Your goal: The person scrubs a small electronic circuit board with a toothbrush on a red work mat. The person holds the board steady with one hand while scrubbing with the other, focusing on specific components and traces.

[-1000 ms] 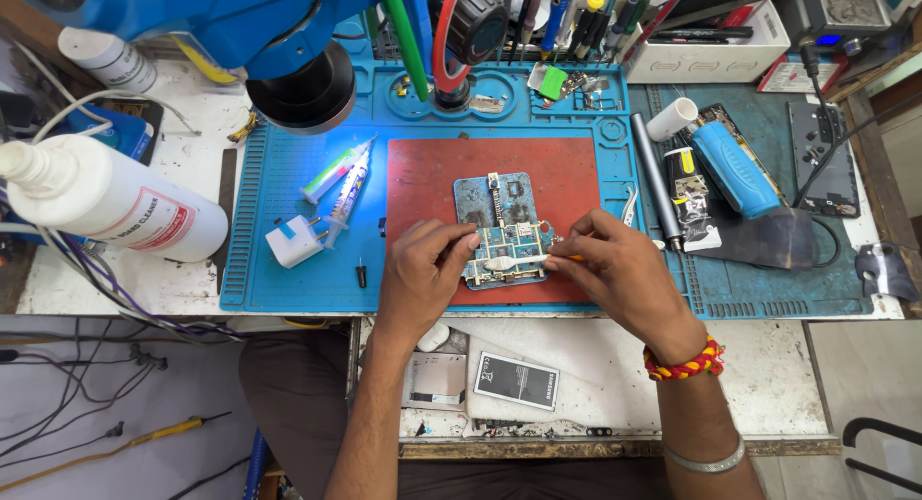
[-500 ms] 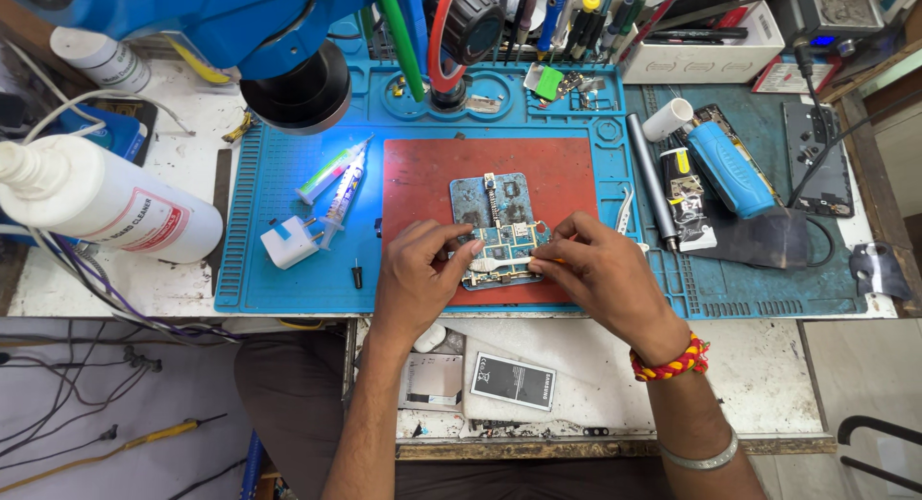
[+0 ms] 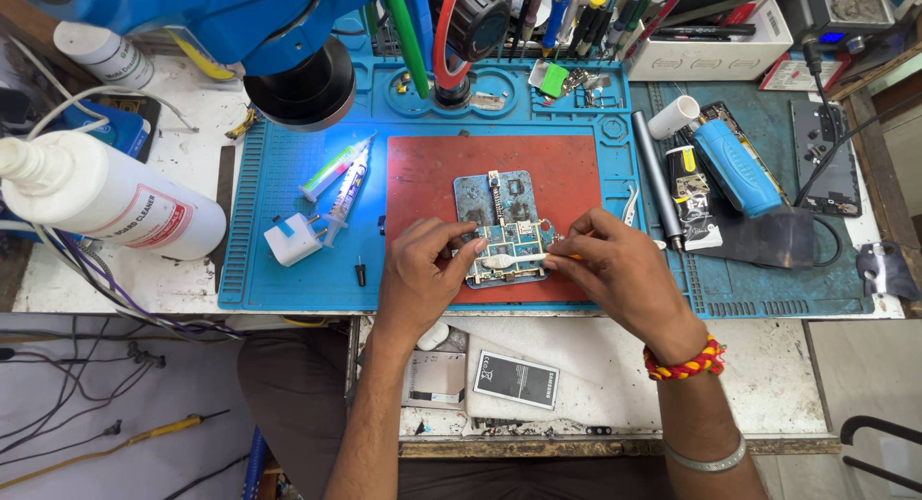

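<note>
Circuit board (image 3: 511,245) under cleaning — a small green phone board resting on a metal holder plate (image 3: 506,197) at the middle of the red pad (image 3: 423,188), which is set into the blue silicone work mat (image 3: 288,269). The left hand (image 3: 420,281) lies on the pad with its fingers curled, thumb and forefinger closed on the board's left edge to pin it. The right hand (image 3: 624,274) pinches the stem of a small white-headed brush (image 3: 504,260), its orange tail just showing by the fingers and its head lying flat across the lower part of the board.

Judged from this pose, good practice is short, light strokes along the board rather than across its raised parts, with the bracing fingers kept on the bare edge so that they neither cover the area being worked nor press on components. The brush head is best held nearly flat; a steep angle would dig at small parts. Whether the head is wet cannot be told.

Nearby: two syringes (image 3: 338,178) and a white plug adapter (image 3: 291,239) to the left on the mat, a large white cleaner bottle (image 3: 106,197) at far left, and the blue microscope head (image 3: 288,39) overhead — its ring light falls left of the board.
</note>
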